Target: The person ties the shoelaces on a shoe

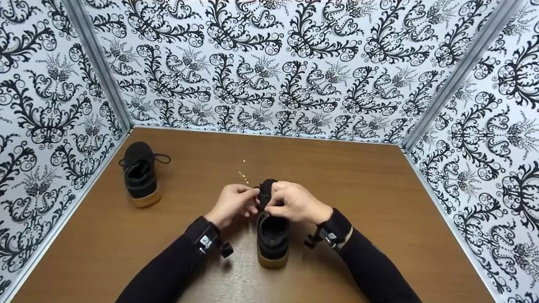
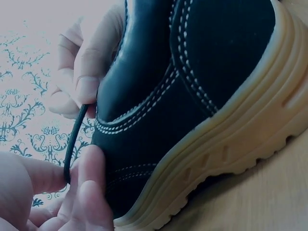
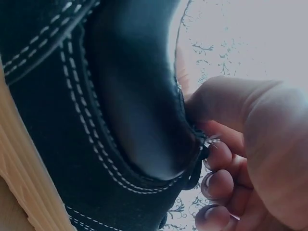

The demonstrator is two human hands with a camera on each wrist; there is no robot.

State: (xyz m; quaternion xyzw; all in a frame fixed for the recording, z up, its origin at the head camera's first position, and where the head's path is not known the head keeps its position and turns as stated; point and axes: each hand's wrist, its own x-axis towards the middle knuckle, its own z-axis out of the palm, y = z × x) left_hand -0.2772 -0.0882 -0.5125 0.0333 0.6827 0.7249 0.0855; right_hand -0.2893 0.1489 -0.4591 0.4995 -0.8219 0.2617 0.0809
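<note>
A black shoe [image 1: 273, 244] with a tan sole and pale stitching stands on the table, its toe pointing away from me and its opening toward me. At its left side, my left hand [image 1: 235, 203] pinches a black shoelace [image 2: 76, 139] between thumb and fingers. From there the lace runs up to my right hand [image 1: 298, 203], whose thumb and finger pinch it just above the shoe's opening. The right wrist view has the right hand's curled fingers [image 3: 219, 185] beside the padded collar [image 3: 144, 134]; frayed pale threads show there. My hands cover much of the lacing.
A second black shoe [image 1: 141, 179] stands at the table's far left, a lace loop [image 1: 162, 158] sticking out at its right. Small bright specks [image 1: 243, 176] show on the brown table [image 1: 345, 176] beyond my left hand. Patterned walls [image 1: 261, 80] enclose the table's back and sides.
</note>
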